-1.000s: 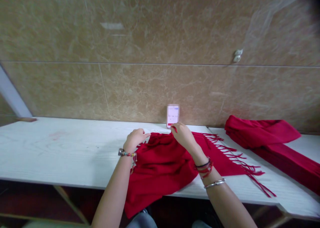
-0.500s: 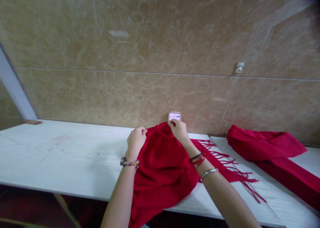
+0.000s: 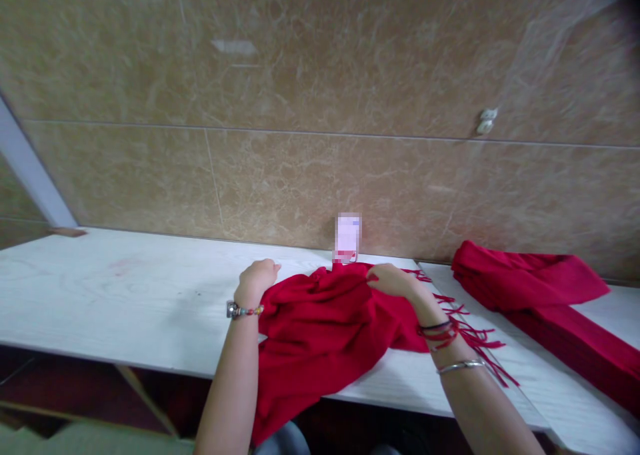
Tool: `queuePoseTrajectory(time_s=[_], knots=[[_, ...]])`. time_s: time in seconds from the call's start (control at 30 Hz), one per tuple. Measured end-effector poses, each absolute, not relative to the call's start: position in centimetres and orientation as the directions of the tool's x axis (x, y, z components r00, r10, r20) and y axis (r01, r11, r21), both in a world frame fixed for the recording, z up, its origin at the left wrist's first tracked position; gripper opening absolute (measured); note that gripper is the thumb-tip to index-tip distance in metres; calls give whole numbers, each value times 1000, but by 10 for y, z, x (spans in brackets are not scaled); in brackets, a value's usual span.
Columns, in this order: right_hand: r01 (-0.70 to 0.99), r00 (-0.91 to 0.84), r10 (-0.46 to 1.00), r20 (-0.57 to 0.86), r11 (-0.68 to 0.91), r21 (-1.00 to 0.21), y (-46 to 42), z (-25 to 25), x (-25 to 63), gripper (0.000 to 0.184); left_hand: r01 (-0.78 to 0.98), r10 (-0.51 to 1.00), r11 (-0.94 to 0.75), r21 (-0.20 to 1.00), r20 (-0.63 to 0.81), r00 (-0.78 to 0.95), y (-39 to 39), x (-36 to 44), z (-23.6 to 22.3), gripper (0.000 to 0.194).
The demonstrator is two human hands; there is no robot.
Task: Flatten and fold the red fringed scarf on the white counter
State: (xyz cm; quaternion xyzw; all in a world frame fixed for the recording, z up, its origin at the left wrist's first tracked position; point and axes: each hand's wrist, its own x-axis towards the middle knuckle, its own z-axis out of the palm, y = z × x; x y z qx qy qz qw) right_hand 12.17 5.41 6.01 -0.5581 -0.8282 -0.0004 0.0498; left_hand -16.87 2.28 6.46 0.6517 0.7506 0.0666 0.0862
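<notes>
A red fringed scarf (image 3: pixel 320 328) lies rumpled on the white tabletop, with its near end hanging over the front edge. At its upper left edge is my left hand (image 3: pixel 257 283), with fingers curled closed against the cloth; the fingertips are partly hidden. My right hand (image 3: pixel 395 282) pinches the scarf's upper right part between thumb and fingers. Tasselled fringe sticks out to the right, partly beneath my right forearm. A phone (image 3: pixel 348 234) with a lit, blurred screen stands against the wall just behind the scarf.
Another red scarf (image 3: pixel 530 282) lies folded over itself on the right. The white tabletop (image 3: pixel 125 295) runs along a brown marbled tile wall (image 3: pixel 280 182). A small white figure (image 3: pixel 487 120) is on the wall. Dark open shelving (image 3: pixel 85 388) shows below the table's front edge.
My hands lifted the scarf's far edge in front of the phone, then lowered it and moved apart. The cloth lies lower and more bunched, and the phone shows again.
</notes>
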Motion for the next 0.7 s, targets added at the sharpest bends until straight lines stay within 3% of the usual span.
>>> queuePoseTrajectory(time_s=[0.07,0.13,0.23,0.33,0.47,0.57,0.63,0.7], knots=[[929,-352,921,169,366,-58,57,73,100,30,954,992,82,288,66,-105,29,-154,60,40],[919,-366,907,210,387,-70,60,81,72,34,935,996,14,354,80,-45,35,-140,52,36],[894,-441,895,71,445,-56,63,79,33,33,929,999,14,369,33,-29,44,-129,39,25],[901,-423,903,71,428,-72,66,72,18,21,930,994,33,367,86,-69,48,-137,37,21],[942,-277,927,252,314,-120,68,88,38,32,867,869,163,471,348,-352,36,-172,59,31],[936,-78,813,577,259,-239,57,103,56,37,819,677,239,521,515,-526,17,-189,80,36],[921,-120,767,630,324,-219,45,101,61,33,855,731,268,445,483,-481,5,-190,87,36],[907,-325,853,409,404,-122,35,91,63,24,914,919,247,322,220,-326,-3,-188,88,28]])
